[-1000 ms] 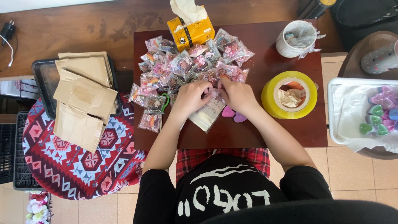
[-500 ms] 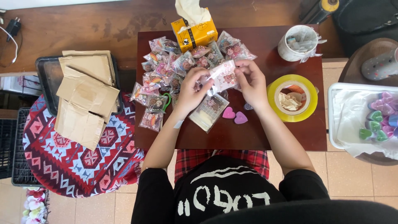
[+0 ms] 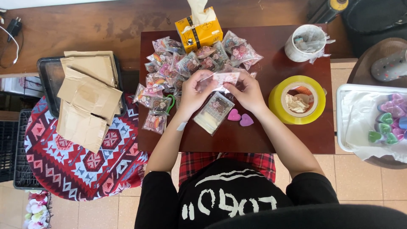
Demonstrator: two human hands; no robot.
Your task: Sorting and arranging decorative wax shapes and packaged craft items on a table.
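Note:
My left hand and my right hand together hold a small clear printed bag lifted just above the dark red table. Under the hands lies a short stack of the same clear bags. Two heart-shaped pieces, one pink and one purple, rest on the table just right of that stack. A heap of several filled clear bags spreads across the far half of the table behind my hands.
A yellow tissue box stands at the far edge. A white cup and a yellow tape roll sit right. A white tray with coloured hearts is far right. Brown paper bags lie left over a patterned red cloth.
Both hands rose from the stack of bags on the table, taking one clear bag up between them. The two heart pieces, covered before, now lie uncovered.

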